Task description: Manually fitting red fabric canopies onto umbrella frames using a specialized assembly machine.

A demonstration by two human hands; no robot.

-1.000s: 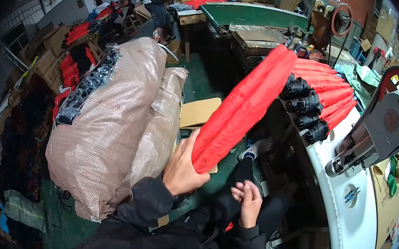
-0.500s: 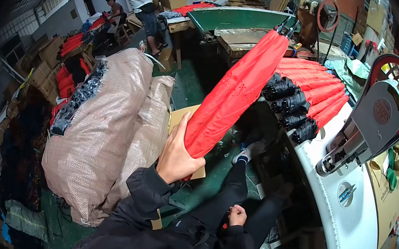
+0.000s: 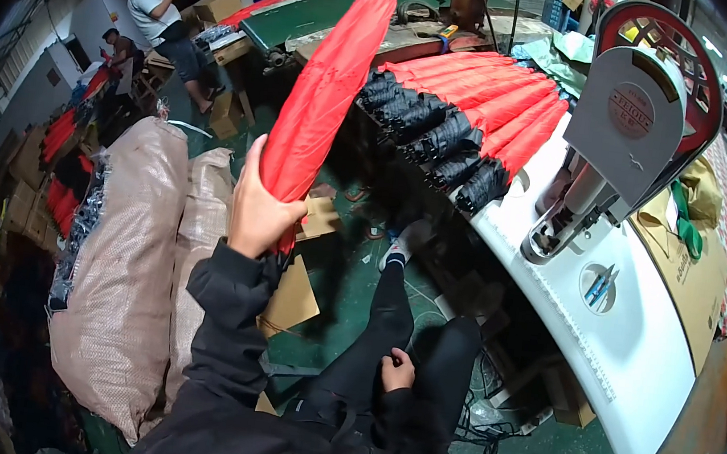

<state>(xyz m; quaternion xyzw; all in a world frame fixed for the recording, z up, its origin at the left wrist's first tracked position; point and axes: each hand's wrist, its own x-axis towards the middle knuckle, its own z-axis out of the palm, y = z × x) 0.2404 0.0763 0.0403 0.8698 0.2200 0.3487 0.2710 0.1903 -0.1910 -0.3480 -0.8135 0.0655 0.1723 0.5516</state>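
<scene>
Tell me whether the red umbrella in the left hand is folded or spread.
Folded. The red umbrella's cloth is gathered lengthwise into a narrow bundle, and the left hand grips its lower end.

"Where could the right hand (image 3: pixel 398 371) pass?"

"Up through the gap between the raised red umbrella (image 3: pixel 326 97) and the left edge of the white table (image 3: pixel 633 383), or over the table's near corner."

"What blocks?"

"Folded umbrellas (image 3: pixel 500 117) crowd the far left edge; the grey machine (image 3: pixel 622 135) stands beside them, blue snips (image 3: pixel 601 286) just nearer. Woven sacks (image 3: pixel 129 281) bulge to the person's left."
</scene>
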